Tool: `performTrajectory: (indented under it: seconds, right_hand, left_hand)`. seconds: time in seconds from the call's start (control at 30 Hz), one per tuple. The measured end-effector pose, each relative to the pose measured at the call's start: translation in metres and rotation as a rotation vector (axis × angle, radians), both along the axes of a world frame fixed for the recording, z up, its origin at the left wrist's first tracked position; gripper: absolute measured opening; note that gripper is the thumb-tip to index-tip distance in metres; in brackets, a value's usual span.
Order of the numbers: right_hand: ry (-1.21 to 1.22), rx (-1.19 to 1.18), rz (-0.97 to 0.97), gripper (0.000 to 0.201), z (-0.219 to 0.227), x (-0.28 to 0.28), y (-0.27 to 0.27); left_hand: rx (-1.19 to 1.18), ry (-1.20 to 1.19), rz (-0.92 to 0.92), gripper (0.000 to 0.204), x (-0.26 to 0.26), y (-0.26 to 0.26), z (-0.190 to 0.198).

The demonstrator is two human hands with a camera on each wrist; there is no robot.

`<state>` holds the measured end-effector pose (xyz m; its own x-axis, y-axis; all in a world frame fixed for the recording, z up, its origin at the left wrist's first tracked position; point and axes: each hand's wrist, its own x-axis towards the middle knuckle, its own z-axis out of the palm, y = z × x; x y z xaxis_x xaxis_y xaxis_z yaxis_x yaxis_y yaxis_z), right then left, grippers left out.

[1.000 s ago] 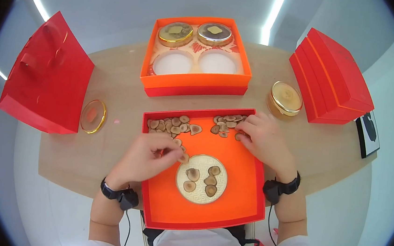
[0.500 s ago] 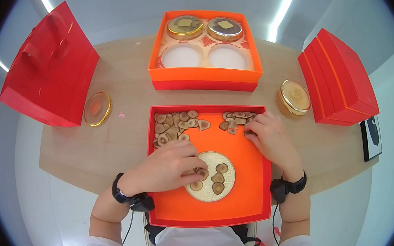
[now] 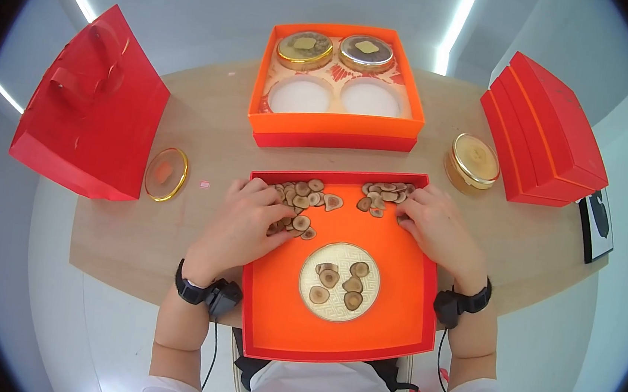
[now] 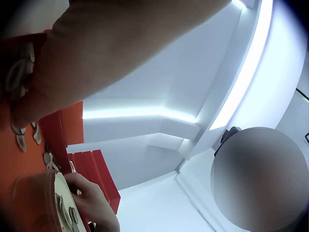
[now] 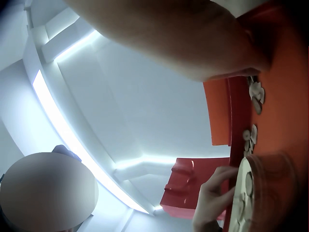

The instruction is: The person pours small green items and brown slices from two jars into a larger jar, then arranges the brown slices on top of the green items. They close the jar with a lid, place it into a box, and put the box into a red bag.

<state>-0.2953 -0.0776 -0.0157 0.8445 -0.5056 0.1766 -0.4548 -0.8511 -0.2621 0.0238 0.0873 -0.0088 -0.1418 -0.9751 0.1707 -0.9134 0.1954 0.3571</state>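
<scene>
In the head view, my left hand (image 3: 241,223) reaches over the left edge of the red-rimmed orange tray (image 3: 339,340), thumb and fingers spread at the larger pile of brown slices (image 3: 302,199). At the smaller pile (image 3: 383,194), top right, my right hand (image 3: 441,233) has bent fingers pinching a slice (image 3: 402,219). Between and below them is a round patterned cream disc (image 3: 342,254) with several slices in two groups. In the left wrist view the disc tops a clear round container (image 4: 36,193). Both hands' fingertips are partly hidden.
Behind the tray stands an orange box (image 3: 335,127) holding two lidded jars and two round white recesses. A red bag (image 3: 92,124) and a gold-rimmed lid (image 3: 167,175) are at left; a jar (image 3: 472,163) and red boxes (image 3: 551,134) at right.
My left hand has gone from the tray's left pile to the disc and back to the pile. A slice now overlaps another in the disc's upper left group. My right hand has barely moved.
</scene>
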Motion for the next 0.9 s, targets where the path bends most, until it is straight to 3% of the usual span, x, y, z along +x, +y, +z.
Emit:
performTrajectory:
  seconds: [0.3, 0.5, 0.7, 0.9]
  right_hand:
    - [0.025, 0.015, 0.009, 0.007, 0.013, -0.003, 0.003]
    - [-0.226, 0.195, 0.205, 0.011, 0.043, 0.000, 0.020]
    - [-0.128, 0.244, 0.385, 0.011, 0.036, 0.013, 0.043]
    - [-0.058, 0.395, 0.439, 0.009, 0.033, 0.009, 0.039]
  left_hand:
    - [-0.019, -0.038, 0.002, 0.021, 0.001, -0.004, -0.010]
    - [-0.043, 0.002, 0.011, 0.021, 0.001, -0.003, -0.006]
    - [-0.065, -0.015, 0.018, 0.023, 0.003, -0.003, -0.012]
    - [-0.057, -0.020, 0.024, 0.024, 0.003, -0.004, -0.014]
